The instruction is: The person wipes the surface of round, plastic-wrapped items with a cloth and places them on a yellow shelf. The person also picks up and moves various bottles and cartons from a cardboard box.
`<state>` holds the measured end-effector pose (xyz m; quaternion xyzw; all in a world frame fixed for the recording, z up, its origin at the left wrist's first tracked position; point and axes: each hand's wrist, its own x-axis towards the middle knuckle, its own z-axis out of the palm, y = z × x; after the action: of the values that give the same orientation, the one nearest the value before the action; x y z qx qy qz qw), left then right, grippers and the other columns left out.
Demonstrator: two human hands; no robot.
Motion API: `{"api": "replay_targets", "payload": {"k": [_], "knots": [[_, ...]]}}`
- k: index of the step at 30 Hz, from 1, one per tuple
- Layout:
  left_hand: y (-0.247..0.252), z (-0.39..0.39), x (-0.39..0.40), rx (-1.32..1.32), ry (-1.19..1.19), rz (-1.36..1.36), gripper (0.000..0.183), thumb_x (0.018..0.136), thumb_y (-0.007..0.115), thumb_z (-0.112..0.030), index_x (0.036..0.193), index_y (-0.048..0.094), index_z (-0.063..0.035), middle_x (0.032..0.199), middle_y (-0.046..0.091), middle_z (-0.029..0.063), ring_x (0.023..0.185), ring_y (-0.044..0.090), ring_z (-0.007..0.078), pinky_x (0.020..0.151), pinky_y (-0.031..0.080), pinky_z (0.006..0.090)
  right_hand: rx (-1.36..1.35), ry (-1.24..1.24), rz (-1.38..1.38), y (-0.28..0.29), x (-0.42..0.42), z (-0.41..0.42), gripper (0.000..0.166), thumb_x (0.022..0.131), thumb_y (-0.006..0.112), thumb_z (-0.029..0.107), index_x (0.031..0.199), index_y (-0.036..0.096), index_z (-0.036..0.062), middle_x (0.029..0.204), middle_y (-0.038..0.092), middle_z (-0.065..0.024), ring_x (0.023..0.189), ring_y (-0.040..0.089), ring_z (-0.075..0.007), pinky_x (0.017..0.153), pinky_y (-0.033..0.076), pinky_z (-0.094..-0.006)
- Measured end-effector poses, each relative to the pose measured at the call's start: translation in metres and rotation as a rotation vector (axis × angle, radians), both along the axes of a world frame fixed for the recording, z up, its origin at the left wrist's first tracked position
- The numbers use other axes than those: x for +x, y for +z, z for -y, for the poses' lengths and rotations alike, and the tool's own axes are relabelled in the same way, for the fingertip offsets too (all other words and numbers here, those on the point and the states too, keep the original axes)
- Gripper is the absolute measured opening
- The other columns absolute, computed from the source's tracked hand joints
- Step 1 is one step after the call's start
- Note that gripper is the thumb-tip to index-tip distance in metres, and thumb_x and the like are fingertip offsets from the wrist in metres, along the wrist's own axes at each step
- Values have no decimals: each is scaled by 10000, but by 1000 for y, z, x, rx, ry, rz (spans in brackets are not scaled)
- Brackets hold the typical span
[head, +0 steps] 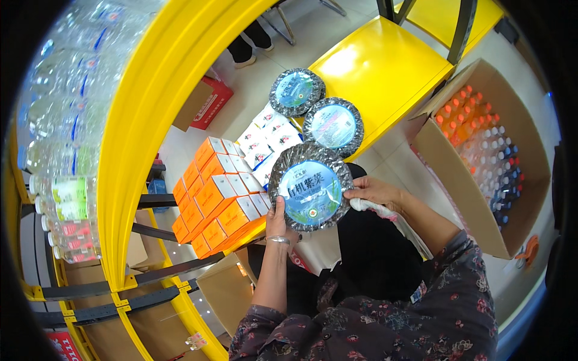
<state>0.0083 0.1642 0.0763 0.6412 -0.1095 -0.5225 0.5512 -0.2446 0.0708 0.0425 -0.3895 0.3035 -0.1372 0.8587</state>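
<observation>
Between my two hands is a round, clear-wrapped pack of dried seaweed (311, 194) with a blue printed label facing up. My left hand (279, 221) grips its lower left edge, the thumb on top. At its right edge my right hand (372, 193) pinches the rim and also holds a crumpled white cloth (372, 207). Just beyond, another seaweed pack (333, 124) and a further one (295, 91), which seems to lie on one more, rest at the near left end of a yellow shelf board (384, 63).
Orange-and-white boxes (221, 194) are stacked left of the packs, beside white packets (271, 135). A cardboard carton (519, 104) of bottles stands at right. Yellow shelving (122, 126) with water bottles (67, 104) curves along the left. A red carton (212, 104) and a person's legs (246, 45) are beyond.
</observation>
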Motion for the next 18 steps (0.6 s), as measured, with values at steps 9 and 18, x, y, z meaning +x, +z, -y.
{"api": "replay_targets", "payload": {"k": [9,18], "knots": [[-17,67,-3,-138,-91,-184,481,863,558,-354,1222,456,-51,1237,497,74,1120,479,240,933,406,431,112,-517,28,-15,21,42,142,809,642,139,853,634,4,745,608,-16,614,543,-66,547,438,-201],[-18,123,24,-57,-212,-174,375,862,544,-87,1201,383,-84,1157,531,78,1053,526,248,857,448,443,-76,-381,-126,-36,29,100,140,793,640,125,859,632,1,743,610,-35,630,535,-74,560,429,-216]]}}
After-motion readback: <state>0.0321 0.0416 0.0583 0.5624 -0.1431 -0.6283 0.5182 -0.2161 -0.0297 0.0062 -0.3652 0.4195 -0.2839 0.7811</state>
